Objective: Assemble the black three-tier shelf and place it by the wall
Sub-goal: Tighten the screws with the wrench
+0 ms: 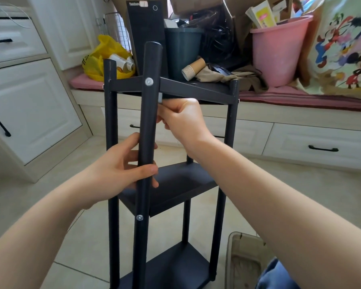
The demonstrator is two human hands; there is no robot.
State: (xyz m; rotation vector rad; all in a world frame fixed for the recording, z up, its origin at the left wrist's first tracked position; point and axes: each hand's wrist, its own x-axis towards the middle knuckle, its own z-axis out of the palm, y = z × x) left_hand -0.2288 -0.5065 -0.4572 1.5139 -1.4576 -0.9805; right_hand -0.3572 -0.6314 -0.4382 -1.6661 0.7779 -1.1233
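Pale tiled floor (pixel 50 205) and white panelled cabinets with black bar handles (pixel 29 105) frame the scene. A drawer-fronted bench topped by a pink cushion (pixel 300 99) runs across the back.

The black three-tier shelf (pixel 196 90) stands upright on the floor at centre, just in front of the bench. Its 3 matte trays are carried by round posts, of which 4 show. The near round black post (pixel 148 122), which bears 2 silver screw heads (pixel 148 81), crosses the view and hides part of both hands and of the middle tray. The lower ends of the 2 nearest posts are cut off at the frame edge.

Behind the top tray the bench is crowded:
- a cartoon-print cloth (pixel 346 49)
- a pink plastic bucket (pixel 279 55) stuffed with paper
- a tall black carton (pixel 146 24)
- a dark green bin (pixel 181 51)
- a crumpled yellow plastic bag (pixel 104 57)
- a stack of ribbed brown paper cups (pixel 193 68) lying on its side

A clear plastic tub (pixel 244 261) sits on the floor at lower right.

The left hand (pixel 123 170) is wrapped around the near post between the top and middle trays. The right hand (pixel 181 119), fingers curled, pinches a small grey part (pixel 160 98) just under the top tray. What that part is cannot be made out.
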